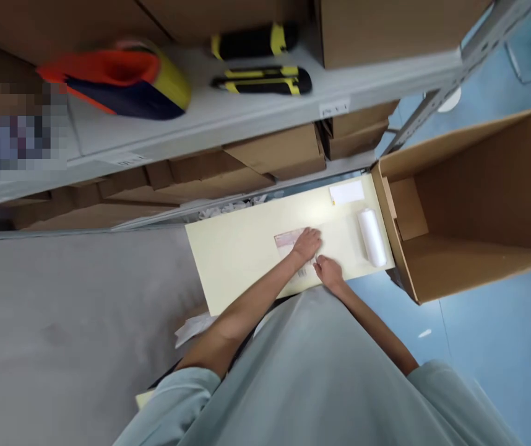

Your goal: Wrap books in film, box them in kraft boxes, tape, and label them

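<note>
A flat packet with a printed label (288, 240) and a barcode lies on the pale yellow tabletop (237, 248). My left hand (309, 243) rests over its right part, fingers curled down and pressed together. Close beside it, nearer my body, my right hand (328, 271) is closed in a pinch at the packet's right edge. A white roll of plastic film (372, 237) lies at the table's right end. From it a faint translucent sheet seems to run left towards both hands. What sits between the fingers is small and mostly hidden.
A large open cardboard box (474, 204) adjoins the table's right end. A white card (346, 192) lies at the far edge. Above, a shelf (265, 118) holds yellow-black box cutters (265, 80), an orange-and-navy item (121, 83) and cartons. More cartons (275, 152) sit below.
</note>
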{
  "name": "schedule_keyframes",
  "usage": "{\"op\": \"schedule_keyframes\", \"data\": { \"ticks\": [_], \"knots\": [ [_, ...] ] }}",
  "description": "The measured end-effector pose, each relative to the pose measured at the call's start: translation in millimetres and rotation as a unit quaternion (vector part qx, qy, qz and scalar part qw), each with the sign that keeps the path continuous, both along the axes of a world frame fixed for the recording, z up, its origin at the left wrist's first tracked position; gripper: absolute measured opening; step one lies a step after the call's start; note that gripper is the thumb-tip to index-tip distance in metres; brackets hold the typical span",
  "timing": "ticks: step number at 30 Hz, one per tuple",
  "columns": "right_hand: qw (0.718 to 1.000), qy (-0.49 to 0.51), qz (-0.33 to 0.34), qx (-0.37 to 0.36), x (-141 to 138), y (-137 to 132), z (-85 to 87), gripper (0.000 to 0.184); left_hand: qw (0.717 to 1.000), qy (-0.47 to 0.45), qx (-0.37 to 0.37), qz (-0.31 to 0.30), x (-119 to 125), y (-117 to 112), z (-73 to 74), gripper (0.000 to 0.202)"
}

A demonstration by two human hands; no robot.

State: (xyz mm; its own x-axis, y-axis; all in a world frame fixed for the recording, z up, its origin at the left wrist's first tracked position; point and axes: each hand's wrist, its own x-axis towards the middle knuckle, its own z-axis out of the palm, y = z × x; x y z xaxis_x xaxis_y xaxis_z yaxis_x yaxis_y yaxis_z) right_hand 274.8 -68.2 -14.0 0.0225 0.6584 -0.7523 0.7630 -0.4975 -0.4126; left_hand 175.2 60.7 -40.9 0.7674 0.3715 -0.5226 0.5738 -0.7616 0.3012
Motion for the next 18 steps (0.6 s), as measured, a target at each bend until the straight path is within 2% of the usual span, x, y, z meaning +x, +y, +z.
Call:
{"op": "schedule_keyframes", "data": {
  "ticks": [5, 7, 9, 11, 13, 15, 16, 17, 18],
  "knots": [
    [0.997, -0.029, 0.050, 0.041, 0, 19, 28.1, 0.009, 0.998, -0.025, 0.034, 0.044, -16, -8, 31.0, 0.026],
    [0.995, -0.045, 0.064, 0.068, 5, 39, 46.6, 0.008, 0.996, -0.043, 0.047, 0.060, -29, -5, 48.8, 0.026],
    [0.988, -0.064, 0.069, 0.120, 13, 71, 73.0, 0.010, 0.992, -0.072, 0.065, 0.084, -41, 8, 70.9, 0.031],
    [0.974, -0.082, 0.063, 0.200, 22, 118, 109.4, 0.030, 0.978, -0.128, 0.098, 0.129, -49, 34, 99.2, 0.037],
    [0.947, -0.094, 0.060, 0.301, 31, 174, 153.7, 0.044, 0.948, -0.206, 0.143, 0.194, -52, 68, 135.5, 0.041],
    [0.878, -0.100, 0.075, 0.462, 35, 230, 198.2, 0.047, 0.908, -0.277, 0.187, 0.251, -51, 103, 176.9, 0.040],
    [0.850, -0.109, 0.089, 0.508, 37, 255, 217.3, 0.047, 0.887, -0.306, 0.207, 0.275, -50, 118, 197.4, 0.039],
    [0.834, -0.119, 0.105, 0.529, 37, 277, 233.0, 0.047, 0.868, -0.334, 0.223, 0.291, -49, 131, 216.5, 0.040],
    [0.831, -0.131, 0.120, 0.527, 38, 295, 244.9, 0.048, 0.852, -0.358, 0.234, 0.301, -48, 140, 233.2, 0.040]
  ]
}}
